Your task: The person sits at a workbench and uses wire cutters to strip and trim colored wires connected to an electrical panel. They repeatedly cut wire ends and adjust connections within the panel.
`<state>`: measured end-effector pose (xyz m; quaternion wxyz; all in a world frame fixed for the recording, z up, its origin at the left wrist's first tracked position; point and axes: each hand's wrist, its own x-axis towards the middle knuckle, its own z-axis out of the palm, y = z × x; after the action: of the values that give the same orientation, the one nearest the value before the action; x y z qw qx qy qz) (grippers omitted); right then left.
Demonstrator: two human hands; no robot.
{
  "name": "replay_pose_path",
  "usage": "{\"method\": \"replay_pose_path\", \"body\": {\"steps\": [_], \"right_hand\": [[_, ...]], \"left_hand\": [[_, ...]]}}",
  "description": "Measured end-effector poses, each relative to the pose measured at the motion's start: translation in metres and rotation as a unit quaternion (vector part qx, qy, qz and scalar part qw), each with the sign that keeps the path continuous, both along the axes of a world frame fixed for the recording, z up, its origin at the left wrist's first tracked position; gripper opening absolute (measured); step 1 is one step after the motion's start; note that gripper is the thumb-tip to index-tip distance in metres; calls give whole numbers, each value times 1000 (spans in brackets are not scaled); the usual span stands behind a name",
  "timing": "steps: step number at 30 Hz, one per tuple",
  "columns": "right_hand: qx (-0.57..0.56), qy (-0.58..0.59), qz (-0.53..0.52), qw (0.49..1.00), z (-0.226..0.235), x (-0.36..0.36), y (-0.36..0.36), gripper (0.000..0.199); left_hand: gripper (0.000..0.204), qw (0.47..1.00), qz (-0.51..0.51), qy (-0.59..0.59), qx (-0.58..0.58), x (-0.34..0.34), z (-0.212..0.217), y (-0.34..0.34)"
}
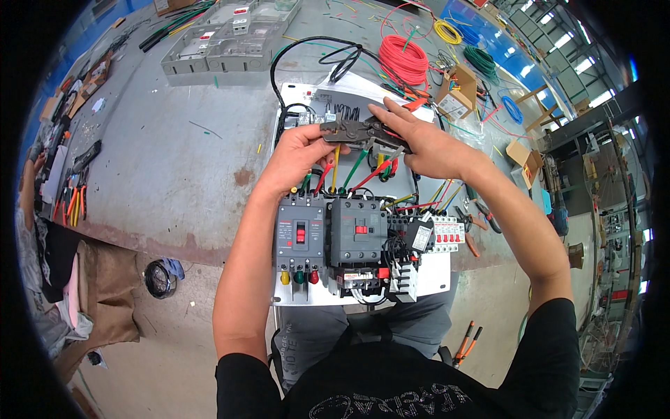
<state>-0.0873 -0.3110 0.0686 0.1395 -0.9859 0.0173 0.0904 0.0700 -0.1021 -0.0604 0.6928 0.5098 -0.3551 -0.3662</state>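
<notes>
My right hand (436,145) is closed round the handles of a dark crimping tool (359,131), held level above the wiring panel. At the tool's jaw end, my left hand (296,157) pinches the upper end of a yellow wire (336,167); the fingers partly hide that end. Beside it, a green wire (356,171) and a red wire (373,173) rise from the panel. Below my hands sit a grey circuit breaker (300,230) with a red switch and a dark grey contactor (359,230). Small breakers (448,234) with red levers stand to their right.
The white mounting plate (434,274) rests at the table's near edge, over my lap. Beyond it lie a red wire coil (403,60), a cardboard box (457,92) and clear-lidded grey enclosures (223,52). Orange-handled tools (75,202) lie at left, pliers (472,241) at right.
</notes>
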Motion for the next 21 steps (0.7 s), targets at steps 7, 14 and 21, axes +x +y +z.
{"method": "replay_pose_path", "body": {"steps": [7,14,21], "right_hand": [[29,-9,-10,999,-3,-2,0,101],[20,-29,1,999,-3,-2,1,105],[9,-42,-8,999,-2,-3,5,108]], "left_hand": [[21,1000,3,4,-3,-1,0,0],[21,1000,2,1,-7,0,-1,0],[21,1000,5,3,-9,-2,3,3]]}}
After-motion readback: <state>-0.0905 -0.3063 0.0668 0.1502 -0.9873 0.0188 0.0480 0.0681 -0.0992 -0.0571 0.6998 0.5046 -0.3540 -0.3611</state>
